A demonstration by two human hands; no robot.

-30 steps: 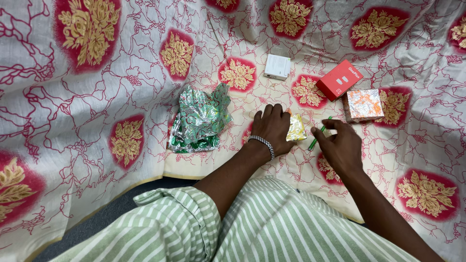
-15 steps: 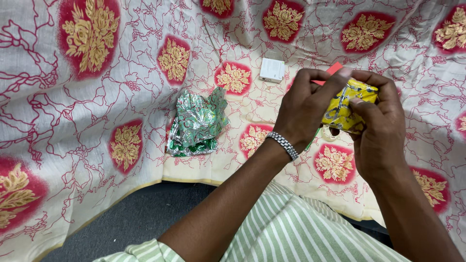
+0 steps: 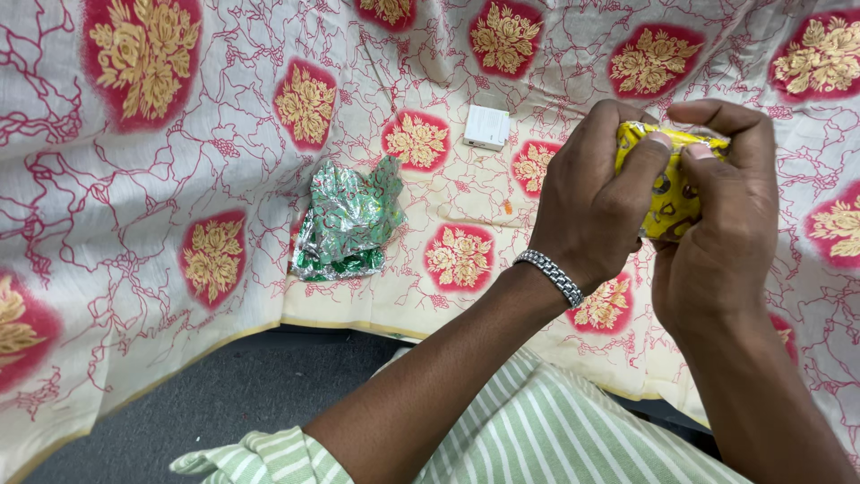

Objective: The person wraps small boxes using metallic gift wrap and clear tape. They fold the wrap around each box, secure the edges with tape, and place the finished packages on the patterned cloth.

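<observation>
I am holding a small yellow foil packet with dark printed marks (image 3: 670, 193) up in front of me, above the cloth rather than resting on it. Both my hands are clenching around it: my left hand (image 3: 596, 202), the one wearing a silver metal link bracelet (image 3: 554, 278) at the wrist, is wrapping its fingers over the packet's left side, and my right hand (image 3: 726, 224) is pressing in from the right with its thumb on the top edge. I judge that I am gripping it from both sides like this so that my thumbs are meeting at the upper seam. Further out, a crumpled green and silver foil wrapper (image 3: 348, 222) is lying well to the left of my hands on the cream cloth with red vine lines and red-and-gold flower medallions (image 3: 161, 152). A small white square box (image 3: 486, 126) is sitting on the same cloth beyond my left hand, well apart from the wrapper. Below my arms, my green-and-white striped garment (image 3: 537, 430) is showing
</observation>
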